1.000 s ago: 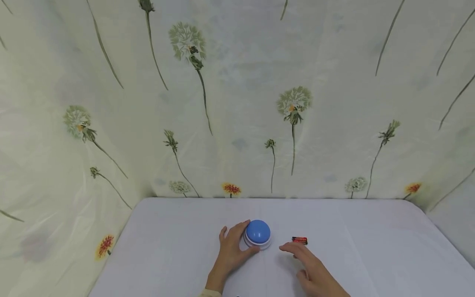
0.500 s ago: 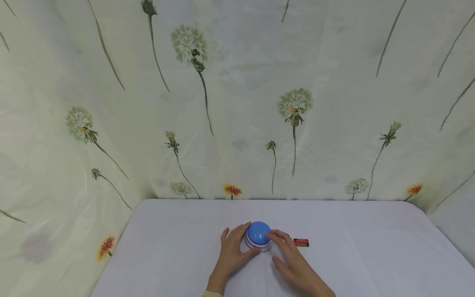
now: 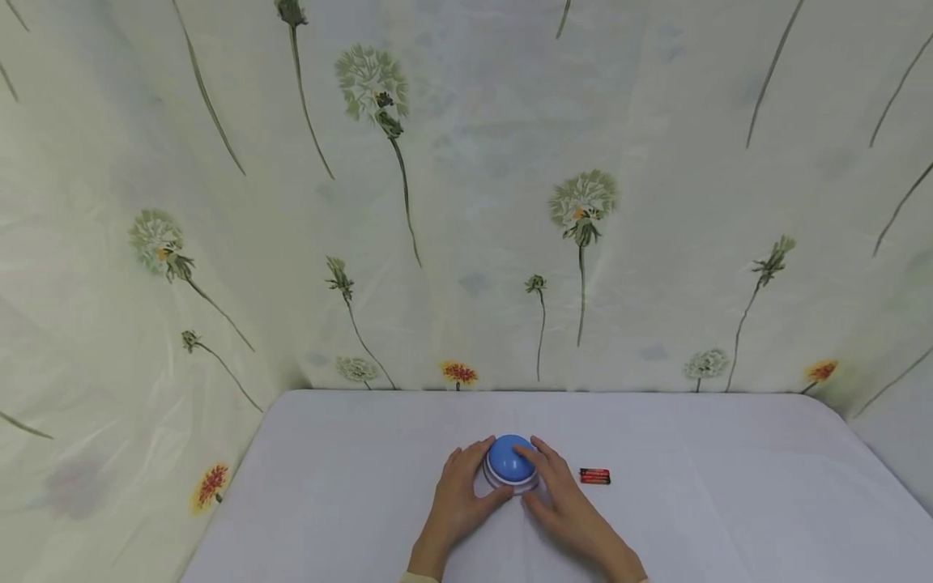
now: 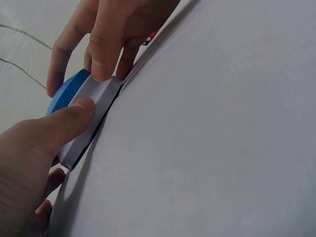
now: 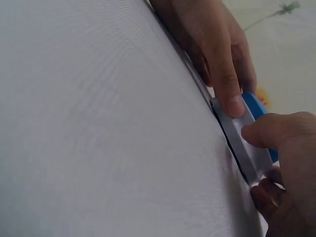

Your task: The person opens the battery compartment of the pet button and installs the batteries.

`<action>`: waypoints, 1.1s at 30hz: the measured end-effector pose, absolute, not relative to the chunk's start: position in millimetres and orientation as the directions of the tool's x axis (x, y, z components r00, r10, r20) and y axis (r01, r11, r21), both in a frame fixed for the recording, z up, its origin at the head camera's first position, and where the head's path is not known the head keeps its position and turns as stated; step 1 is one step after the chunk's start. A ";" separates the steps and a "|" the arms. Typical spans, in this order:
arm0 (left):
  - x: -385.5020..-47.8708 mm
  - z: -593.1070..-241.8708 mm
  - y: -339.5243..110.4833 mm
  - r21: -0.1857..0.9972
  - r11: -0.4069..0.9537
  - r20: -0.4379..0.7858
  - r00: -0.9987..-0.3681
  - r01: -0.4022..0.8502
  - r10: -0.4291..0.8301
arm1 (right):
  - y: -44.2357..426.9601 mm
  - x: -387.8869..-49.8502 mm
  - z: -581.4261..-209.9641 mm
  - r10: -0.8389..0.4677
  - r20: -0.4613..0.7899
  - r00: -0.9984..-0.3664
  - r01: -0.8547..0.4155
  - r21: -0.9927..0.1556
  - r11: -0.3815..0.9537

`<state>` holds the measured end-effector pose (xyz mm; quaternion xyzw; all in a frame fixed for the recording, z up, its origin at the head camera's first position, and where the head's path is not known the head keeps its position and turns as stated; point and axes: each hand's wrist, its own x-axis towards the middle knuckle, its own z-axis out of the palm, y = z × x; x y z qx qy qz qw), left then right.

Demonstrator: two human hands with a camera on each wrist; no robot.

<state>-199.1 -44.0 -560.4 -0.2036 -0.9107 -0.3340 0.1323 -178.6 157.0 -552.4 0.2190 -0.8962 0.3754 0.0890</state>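
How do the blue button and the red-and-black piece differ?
Shape: the blue button is round, the red-and-black piece oblong. Size: the button is bigger than the piece. Contact: left hand and right hand hold the button; neither touches the piece. Shared: both sit on the white tabletop.

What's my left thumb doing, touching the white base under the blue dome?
Touching: the left wrist view shows the left hand with its thumb laid against the side of the white base.
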 end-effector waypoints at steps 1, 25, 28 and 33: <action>-199.1 -560.8 -43.9 0.555 0.693 0.377 -0.882 0.459 0.282 | 157.3 -178.9 -552.3 -0.325 0.318 -0.891 -0.455 -0.641 0.619; -199.9 -560.9 -45.9 0.519 0.693 0.417 -0.856 0.500 0.305 | 153.5 -186.3 -554.1 -0.293 0.366 -0.883 -0.467 -0.646 0.604; -199.4 -559.5 -48.0 0.547 0.651 0.418 -0.845 0.527 0.332 | 154.4 -186.2 -553.5 -0.290 0.365 -0.884 -0.466 -0.649 0.602; -195.7 -554.2 -54.0 0.651 0.502 0.411 -0.821 0.569 0.397 | 155.7 -185.0 -550.4 -0.305 0.351 -0.885 -0.465 -0.651 0.600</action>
